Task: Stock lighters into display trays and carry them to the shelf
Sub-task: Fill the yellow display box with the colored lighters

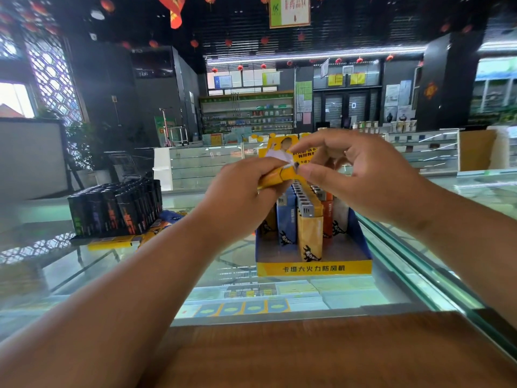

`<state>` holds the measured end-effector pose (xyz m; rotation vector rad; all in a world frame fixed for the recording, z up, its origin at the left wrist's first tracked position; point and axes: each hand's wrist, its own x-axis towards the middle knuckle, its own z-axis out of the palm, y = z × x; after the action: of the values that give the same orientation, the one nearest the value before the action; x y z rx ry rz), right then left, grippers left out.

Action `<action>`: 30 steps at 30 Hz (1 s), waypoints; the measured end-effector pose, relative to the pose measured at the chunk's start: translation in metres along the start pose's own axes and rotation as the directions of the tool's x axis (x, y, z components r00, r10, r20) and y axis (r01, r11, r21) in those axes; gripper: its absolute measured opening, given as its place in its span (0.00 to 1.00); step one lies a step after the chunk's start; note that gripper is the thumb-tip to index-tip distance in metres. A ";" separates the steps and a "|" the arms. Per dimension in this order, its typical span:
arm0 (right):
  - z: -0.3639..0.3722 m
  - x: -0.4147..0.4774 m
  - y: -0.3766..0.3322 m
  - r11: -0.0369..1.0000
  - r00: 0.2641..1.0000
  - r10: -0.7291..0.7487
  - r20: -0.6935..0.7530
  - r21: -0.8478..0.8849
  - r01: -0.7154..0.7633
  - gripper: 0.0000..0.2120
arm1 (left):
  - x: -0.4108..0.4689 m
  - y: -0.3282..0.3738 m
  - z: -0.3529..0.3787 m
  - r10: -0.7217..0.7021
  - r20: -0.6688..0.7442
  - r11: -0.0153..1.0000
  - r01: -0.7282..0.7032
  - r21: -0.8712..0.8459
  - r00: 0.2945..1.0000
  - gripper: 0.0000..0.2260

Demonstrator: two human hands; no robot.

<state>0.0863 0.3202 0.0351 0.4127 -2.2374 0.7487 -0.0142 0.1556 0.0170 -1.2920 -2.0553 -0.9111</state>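
At far left, a block of black lighters (117, 208) stands upright in tight rows on the glass worktop (92, 275), with a flat yellow card (109, 245) lying beneath its front edge.

Toward the middle, the left hand (240, 197) is raised above the worktop. Its fingers are curled round the body of a yellow lighter (275, 176). The lighter is held in the air, tilted, its long axis running from lower left to upper right. The head end points up and to the right, toward the other hand.

The right hand (355, 175) meets it there. Thumb and forefinger are closed in a pinch at the lighter's head end, and the other fingers are loosely curled. What exactly sits between the pinching tips is too small to tell.

Just below and behind both hands, a blue display tray (313, 268) with a yellow front strip rests on the worktop. It is partly filled with coloured lighters (309, 236) in blue, yellow and orange. These stand upright, metal heads up. A yellow backing card (272, 145) rises behind them. A wooden ledge (307, 354) runs along the near edge.
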 end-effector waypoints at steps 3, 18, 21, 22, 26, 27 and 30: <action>0.001 -0.001 -0.002 0.999 1.000 -0.015 0.008 0.041 0.015 0.07 | 0.002 -0.001 0.001 -0.009 0.036 0.998 0.007 0.065 0.999 0.07; 0.005 0.002 0.007 0.998 0.996 -0.058 -0.068 0.036 0.060 0.05 | 0.000 -0.002 0.000 -0.042 0.078 0.998 0.038 0.056 0.996 0.13; 0.004 0.003 0.008 0.997 0.994 -0.047 -0.102 0.059 0.053 0.02 | -0.001 -0.009 -0.005 -0.067 0.083 0.997 0.064 0.032 0.994 0.14; 0.005 0.004 0.008 0.996 0.993 -0.046 -0.111 0.066 0.054 0.02 | -0.001 -0.012 -0.007 -0.086 0.086 0.996 0.084 0.020 0.993 0.14; 0.011 0.006 0.010 0.998 0.990 -0.066 -0.121 0.015 0.069 0.05 | -0.003 -0.023 -0.014 -0.187 0.118 0.978 0.196 -0.074 0.975 0.10; 0.012 0.008 0.010 0.997 0.990 -0.074 -0.116 -0.019 0.073 0.05 | -0.004 -0.027 -0.015 -0.191 0.126 0.979 0.199 -0.053 0.973 0.09; 0.013 0.014 0.008 0.987 0.990 -0.102 -0.100 -0.137 0.088 0.07 | -0.003 -0.036 -0.016 -0.209 0.164 0.978 0.209 0.018 0.964 0.08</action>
<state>0.0659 0.3174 0.0351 0.4020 -2.1362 0.5567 -0.0447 0.1305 0.0152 -1.2022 -2.3565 -0.9206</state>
